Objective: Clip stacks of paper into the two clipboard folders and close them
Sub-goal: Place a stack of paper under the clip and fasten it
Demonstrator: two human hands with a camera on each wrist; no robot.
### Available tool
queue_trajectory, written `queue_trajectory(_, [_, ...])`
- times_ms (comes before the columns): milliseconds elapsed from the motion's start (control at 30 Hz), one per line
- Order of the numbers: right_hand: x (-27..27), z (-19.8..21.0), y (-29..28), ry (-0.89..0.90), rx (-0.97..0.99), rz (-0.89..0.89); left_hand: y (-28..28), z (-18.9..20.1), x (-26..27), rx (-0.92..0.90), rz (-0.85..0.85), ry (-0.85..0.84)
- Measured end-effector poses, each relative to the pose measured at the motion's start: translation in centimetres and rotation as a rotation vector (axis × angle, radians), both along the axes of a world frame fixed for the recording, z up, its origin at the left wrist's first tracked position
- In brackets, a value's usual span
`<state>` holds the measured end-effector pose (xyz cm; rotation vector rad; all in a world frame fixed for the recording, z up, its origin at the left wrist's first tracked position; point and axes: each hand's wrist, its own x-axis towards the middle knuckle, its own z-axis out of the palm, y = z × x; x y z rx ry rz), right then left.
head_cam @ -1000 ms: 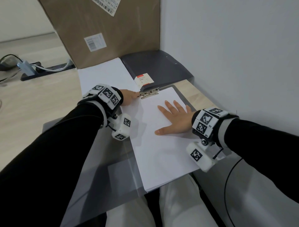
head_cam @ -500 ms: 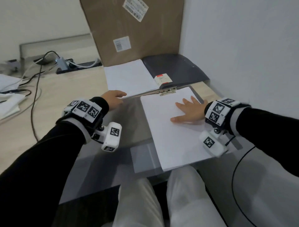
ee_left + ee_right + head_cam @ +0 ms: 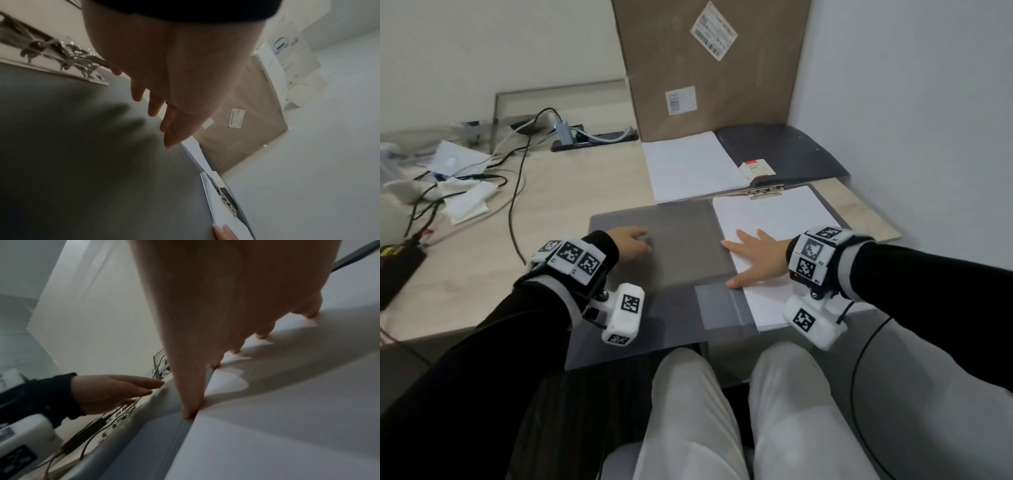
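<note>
A grey clipboard folder (image 3: 654, 219) lies open on the desk. Its cover flap is spread to the left, and a white paper stack (image 3: 777, 212) sits under the metal clip (image 3: 765, 192) on the right half. My right hand (image 3: 753, 255) lies flat on that stack with fingers spread, the thumb at the paper's left edge (image 3: 190, 415). My left hand (image 3: 631, 241) hovers just above the cover flap (image 3: 82, 162), fingers relaxed and holding nothing. A second paper stack (image 3: 691, 164) and a closed dark folder (image 3: 784, 154) lie behind.
A big cardboard box (image 3: 709, 68) stands against the back wall, and a small red-and-white box (image 3: 756, 169) rests on the dark folder. Cables (image 3: 517, 178), a power strip (image 3: 592, 140) and crumpled wrappers (image 3: 465, 198) crowd the desk's left. The wall (image 3: 911, 137) is close on the right.
My left hand left the clip and moved left and toward me, over the cover flap. My right hand stayed flat on the paper. The head view swung left and up.
</note>
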<state>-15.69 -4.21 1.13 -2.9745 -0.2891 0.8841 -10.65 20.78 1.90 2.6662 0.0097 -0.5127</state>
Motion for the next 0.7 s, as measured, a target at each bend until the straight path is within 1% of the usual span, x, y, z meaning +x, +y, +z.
queue_trajectory(167, [-0.2, 0.4, -1.0, 0.008, -0.016, 0.003, -0.6, -0.5, -1.0, 0.1, -0.127, 0.046])
queue_trajectory(267, [-0.1, 0.6, -2.0, 0.005, -0.04, 0.01, -1.4, -0.7, -1.1, 0.126, -0.178, 0.074])
queue_trajectory(400, [0.0, 1.0, -3.5, 0.015, -0.051, -0.004, -3.1, -0.7, -1.0, 0.154, -0.226, 0.064])
queue_trajectory(533, [0.1, 1.8, -4.2, 0.044, -0.055, -0.009, -4.4, 0.1, -0.2, 0.136, -0.236, 0.061])
queue_trajectory(633, [1.2, 2.4, -4.1, 0.058, -0.036, -0.019, -4.9, 1.1, 1.5, 0.082, -0.174, 0.039])
queue_trajectory(700, [2.6, 3.0, -3.7, 0.013, 0.004, -0.026, -5.1, 2.1, 3.1, 0.035, -0.112, 0.006])
